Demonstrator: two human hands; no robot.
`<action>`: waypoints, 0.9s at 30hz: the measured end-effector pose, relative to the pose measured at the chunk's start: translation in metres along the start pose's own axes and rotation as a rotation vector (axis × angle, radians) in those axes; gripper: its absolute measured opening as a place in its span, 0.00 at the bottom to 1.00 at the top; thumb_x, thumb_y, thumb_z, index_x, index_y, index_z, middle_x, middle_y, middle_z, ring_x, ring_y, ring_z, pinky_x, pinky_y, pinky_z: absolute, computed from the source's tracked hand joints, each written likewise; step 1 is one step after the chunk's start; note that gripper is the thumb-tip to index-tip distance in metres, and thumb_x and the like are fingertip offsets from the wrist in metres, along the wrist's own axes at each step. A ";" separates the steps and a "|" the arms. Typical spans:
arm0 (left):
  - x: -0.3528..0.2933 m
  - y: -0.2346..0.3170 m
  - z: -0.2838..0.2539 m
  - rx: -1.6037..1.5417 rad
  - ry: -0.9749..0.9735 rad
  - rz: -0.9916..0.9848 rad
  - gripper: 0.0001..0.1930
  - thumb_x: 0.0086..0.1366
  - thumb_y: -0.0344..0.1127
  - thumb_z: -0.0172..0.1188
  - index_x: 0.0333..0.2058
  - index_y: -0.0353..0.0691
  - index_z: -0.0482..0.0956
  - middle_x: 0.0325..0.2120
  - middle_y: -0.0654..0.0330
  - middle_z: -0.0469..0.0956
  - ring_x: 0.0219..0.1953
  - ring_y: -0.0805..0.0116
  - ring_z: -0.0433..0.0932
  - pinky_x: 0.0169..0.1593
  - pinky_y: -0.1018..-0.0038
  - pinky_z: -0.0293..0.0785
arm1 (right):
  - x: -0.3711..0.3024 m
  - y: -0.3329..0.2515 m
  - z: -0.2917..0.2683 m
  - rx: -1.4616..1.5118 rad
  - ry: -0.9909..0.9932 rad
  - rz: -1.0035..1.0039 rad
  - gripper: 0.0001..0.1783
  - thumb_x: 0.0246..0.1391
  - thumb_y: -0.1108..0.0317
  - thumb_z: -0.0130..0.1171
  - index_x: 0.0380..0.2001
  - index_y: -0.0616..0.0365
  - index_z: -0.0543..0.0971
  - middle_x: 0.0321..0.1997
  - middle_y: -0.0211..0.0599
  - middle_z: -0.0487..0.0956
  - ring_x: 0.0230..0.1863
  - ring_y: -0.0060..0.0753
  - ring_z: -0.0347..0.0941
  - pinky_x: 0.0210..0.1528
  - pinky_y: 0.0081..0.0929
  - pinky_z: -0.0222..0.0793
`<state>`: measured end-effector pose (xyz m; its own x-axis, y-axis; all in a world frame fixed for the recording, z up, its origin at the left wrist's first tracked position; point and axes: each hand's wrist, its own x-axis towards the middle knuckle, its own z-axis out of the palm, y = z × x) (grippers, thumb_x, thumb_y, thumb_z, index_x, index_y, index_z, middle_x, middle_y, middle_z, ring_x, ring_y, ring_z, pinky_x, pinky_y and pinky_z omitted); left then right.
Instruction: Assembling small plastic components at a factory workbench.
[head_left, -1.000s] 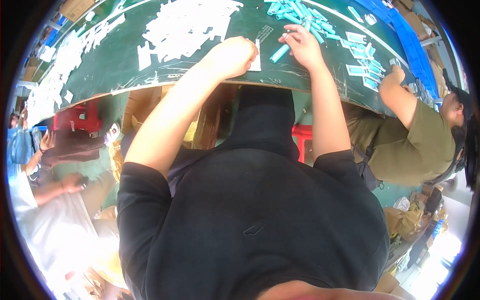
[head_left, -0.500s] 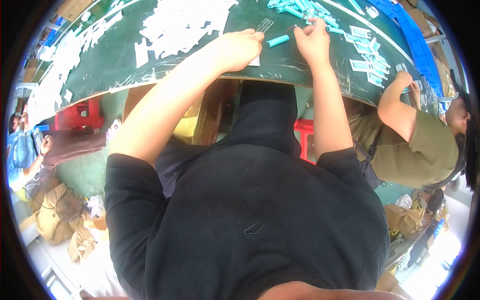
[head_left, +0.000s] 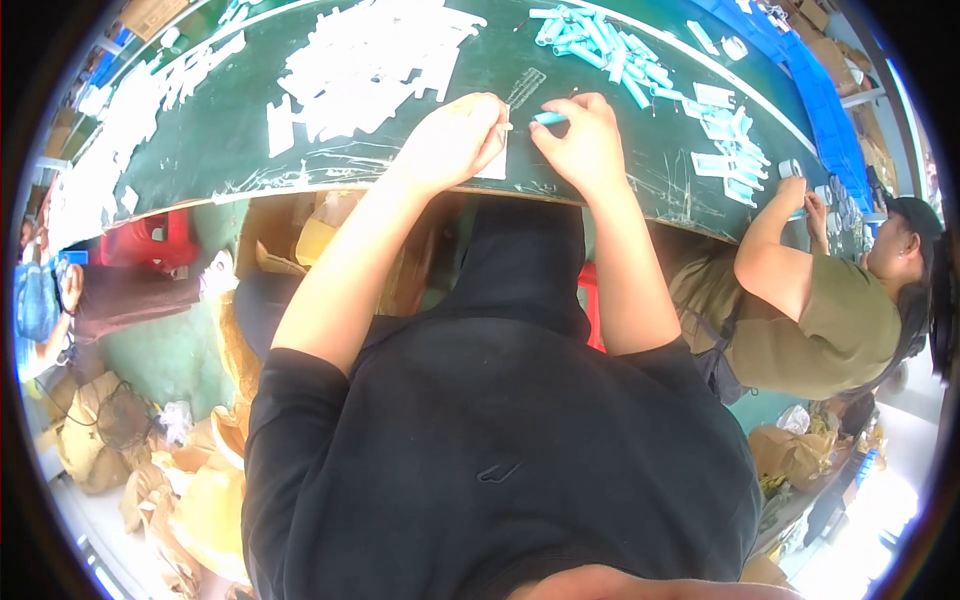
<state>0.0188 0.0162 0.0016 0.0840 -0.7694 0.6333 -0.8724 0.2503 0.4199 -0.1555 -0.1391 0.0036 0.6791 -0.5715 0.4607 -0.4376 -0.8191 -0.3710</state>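
Over the dark green table, my right hand [head_left: 588, 145] is closed on a teal battery cell [head_left: 549, 118], pinched between thumb and fingers. Just to its left, my left hand [head_left: 450, 140] is curled shut. A small pale tip [head_left: 507, 127] shows at its fingers, but most of what it holds is hidden. Below the left fingers a white flat piece [head_left: 493, 168] lies near the table's front edge. A clear ruler-like strip [head_left: 526, 86] lies just beyond both hands.
Loose teal cells [head_left: 600, 42] are heaped beyond my right hand. White flat pieces [head_left: 370, 65] form a large pile at left. White-and-teal pieces [head_left: 730, 145] lie at right, beside a co-worker [head_left: 820, 310] in an olive shirt. A blue barrier [head_left: 815, 100] stands farther right.
My right hand has come nearer and leftward and taken up the teal cell that lay on the table. My left hand has drawn nearer to me. The whole view has shifted slightly.
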 end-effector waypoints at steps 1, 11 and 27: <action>0.003 0.000 0.001 0.025 0.034 0.033 0.08 0.67 0.24 0.63 0.42 0.36 0.73 0.40 0.51 0.83 0.41 0.46 0.84 0.45 0.59 0.81 | -0.001 0.007 0.001 0.022 0.022 -0.039 0.22 0.51 0.51 0.76 0.48 0.47 0.91 0.52 0.50 0.78 0.58 0.54 0.75 0.61 0.45 0.76; -0.005 -0.021 -0.003 -0.069 0.490 -0.068 0.04 0.77 0.22 0.52 0.43 0.40 0.70 0.36 0.59 0.79 0.29 0.70 0.77 0.37 0.74 0.75 | -0.009 -0.012 -0.017 0.334 -0.022 -0.015 0.20 0.50 0.60 0.78 0.47 0.50 0.90 0.56 0.46 0.82 0.59 0.48 0.78 0.62 0.40 0.77; -0.011 -0.026 -0.001 -0.225 0.531 -0.220 0.03 0.79 0.26 0.51 0.45 0.42 0.72 0.35 0.62 0.80 0.24 0.79 0.74 0.31 0.79 0.71 | -0.010 -0.025 -0.005 0.567 -0.195 -0.366 0.22 0.43 0.71 0.75 0.45 0.51 0.90 0.59 0.38 0.83 0.50 0.39 0.81 0.57 0.36 0.81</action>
<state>0.0411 0.0183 -0.0155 0.5295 -0.4336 0.7291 -0.6891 0.2813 0.6678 -0.1539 -0.1136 0.0121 0.8403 -0.2009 0.5035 0.1788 -0.7741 -0.6073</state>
